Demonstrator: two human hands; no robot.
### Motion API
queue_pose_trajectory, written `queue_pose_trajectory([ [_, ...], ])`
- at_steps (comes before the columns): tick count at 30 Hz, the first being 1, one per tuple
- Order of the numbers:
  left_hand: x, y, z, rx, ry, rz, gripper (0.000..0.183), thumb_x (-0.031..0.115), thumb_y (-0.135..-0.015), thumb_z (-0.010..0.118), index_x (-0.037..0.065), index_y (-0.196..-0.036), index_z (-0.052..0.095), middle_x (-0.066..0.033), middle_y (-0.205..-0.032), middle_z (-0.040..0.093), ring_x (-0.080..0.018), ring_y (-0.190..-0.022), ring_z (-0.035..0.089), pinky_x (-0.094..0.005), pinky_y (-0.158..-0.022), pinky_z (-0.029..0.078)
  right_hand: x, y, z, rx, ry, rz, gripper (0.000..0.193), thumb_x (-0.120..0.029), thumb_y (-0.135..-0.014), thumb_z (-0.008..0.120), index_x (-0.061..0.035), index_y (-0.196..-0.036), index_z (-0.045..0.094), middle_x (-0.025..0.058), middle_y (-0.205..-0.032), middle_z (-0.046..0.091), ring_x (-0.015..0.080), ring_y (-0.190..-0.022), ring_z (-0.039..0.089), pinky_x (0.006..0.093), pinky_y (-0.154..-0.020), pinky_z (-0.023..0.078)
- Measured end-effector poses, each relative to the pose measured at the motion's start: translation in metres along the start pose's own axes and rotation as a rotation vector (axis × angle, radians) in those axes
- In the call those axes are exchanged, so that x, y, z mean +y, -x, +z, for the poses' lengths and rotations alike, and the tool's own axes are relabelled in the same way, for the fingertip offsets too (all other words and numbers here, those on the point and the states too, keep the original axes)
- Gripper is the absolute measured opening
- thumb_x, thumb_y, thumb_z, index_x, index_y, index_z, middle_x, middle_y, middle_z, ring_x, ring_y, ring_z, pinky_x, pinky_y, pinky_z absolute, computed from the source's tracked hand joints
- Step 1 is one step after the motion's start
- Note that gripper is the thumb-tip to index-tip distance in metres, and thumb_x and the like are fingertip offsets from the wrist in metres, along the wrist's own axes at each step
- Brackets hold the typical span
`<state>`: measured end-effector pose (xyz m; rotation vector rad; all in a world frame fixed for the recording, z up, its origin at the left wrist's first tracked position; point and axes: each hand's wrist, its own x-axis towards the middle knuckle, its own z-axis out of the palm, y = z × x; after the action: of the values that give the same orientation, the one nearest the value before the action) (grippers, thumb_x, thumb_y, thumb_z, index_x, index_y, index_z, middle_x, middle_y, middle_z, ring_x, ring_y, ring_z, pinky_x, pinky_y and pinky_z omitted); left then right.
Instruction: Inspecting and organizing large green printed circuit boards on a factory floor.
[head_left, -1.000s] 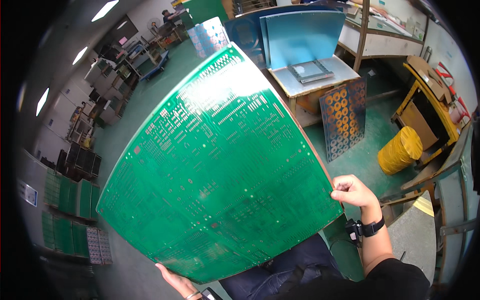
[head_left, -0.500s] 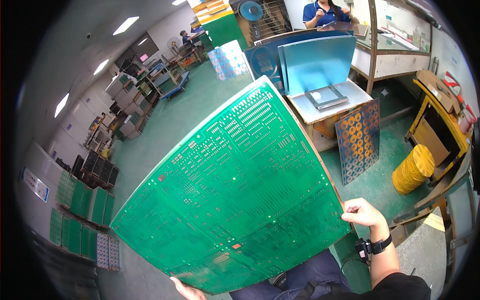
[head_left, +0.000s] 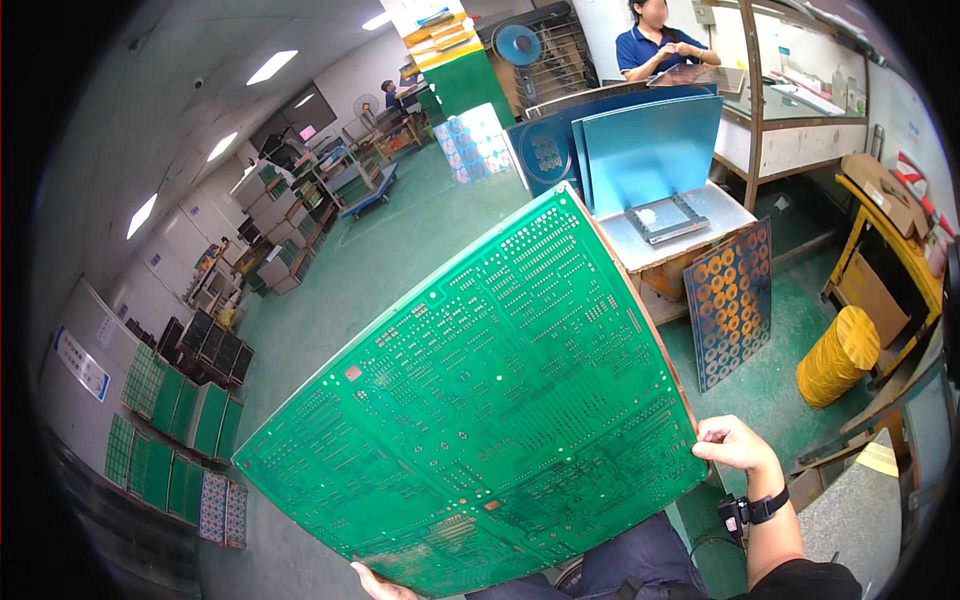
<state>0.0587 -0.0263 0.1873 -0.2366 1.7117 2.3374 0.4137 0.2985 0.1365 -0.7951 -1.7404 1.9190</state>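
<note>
A large green circuit board panel (head_left: 480, 400), dense with rows of pads and holes, is held tilted in front of me. My right hand (head_left: 738, 445) grips its right edge near the lower corner, thumb on the face and fingers behind. At the bottom edge my left hand (head_left: 380, 583) holds the panel too; only its thumb side shows, the other fingers being hidden beneath. A strap with a small black device (head_left: 745, 511) sits on my right wrist.
Blue-filmed sheets (head_left: 650, 150) lean on a metal-topped table (head_left: 690, 245). Beside it stands a panel of copper rings (head_left: 730, 305), then a yellow-wrapped roll (head_left: 838, 357). Racks of green panels (head_left: 185, 415) line the left wall. A co-worker (head_left: 660, 45) is at a bench behind.
My view has shifted, so the room and the panel sit slightly lower and further right. Both hands keep their hold on the panel. The co-worker's hands have come together.
</note>
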Motion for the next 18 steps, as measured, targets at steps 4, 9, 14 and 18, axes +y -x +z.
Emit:
queue_pose_trajectory([
  [4, -0.008, -0.021, -0.029, -0.108, 0.13, -0.135, 0.056, 0.037, -0.093, 0.043, 0.0, -0.134, 0.035, -0.0163, -0.138, 0.036, -0.0302, -0.123, 0.037, -0.0403, -0.106, 0.025, 0.011, 0.0, -0.004, 0.009, -0.011, -0.023, 0.02, -0.02, -0.082, 0.068, -0.0063, -0.073, 0.057, -0.0055, -0.064, 0.054, 0.0027, -0.059, 0.048, 0.0204, -0.053, 0.04],
  [9, -0.024, -0.024, -0.016, -0.185, -0.112, 0.32, 0.056, 0.047, -0.093, 0.043, -0.001, -0.122, 0.048, -0.0116, -0.12, 0.052, -0.0223, -0.108, 0.048, -0.036, -0.093, 0.038, 0.02, -0.008, 0.004, 0.163, -0.179, -0.109, 0.021, -0.023, -0.086, 0.063, -0.0048, -0.079, 0.058, -0.0037, -0.071, 0.057, 0.0043, -0.065, 0.051, 0.0211, -0.059, 0.042],
  [14, -0.025, -0.02, -0.008, -0.295, -0.128, 0.286, 0.048, 0.041, -0.093, 0.047, -0.001, -0.116, 0.052, -0.0086, -0.113, 0.056, -0.0175, -0.102, 0.05, -0.0327, -0.091, 0.038, 0.027, -0.019, 0.004, 0.402, -0.393, -0.231, 0.022, -0.023, -0.09, 0.057, -0.0017, -0.096, 0.058, 0.002, -0.089, 0.063, 0.0077, -0.077, 0.056, 0.0233, -0.069, 0.046],
  [18, -0.023, -0.008, 0.007, -0.309, -0.116, 0.285, 0.034, 0.032, -0.095, 0.047, 0.0, -0.106, 0.054, -0.0051, -0.103, 0.057, -0.0139, -0.093, 0.051, -0.0292, -0.084, 0.04, 0.028, -0.015, -0.008, 0.431, -0.35, -0.262, 0.022, -0.024, -0.091, 0.055, -0.0025, -0.093, 0.057, 0.0012, -0.089, 0.062, 0.0073, -0.078, 0.055, 0.0228, -0.071, 0.045],
])
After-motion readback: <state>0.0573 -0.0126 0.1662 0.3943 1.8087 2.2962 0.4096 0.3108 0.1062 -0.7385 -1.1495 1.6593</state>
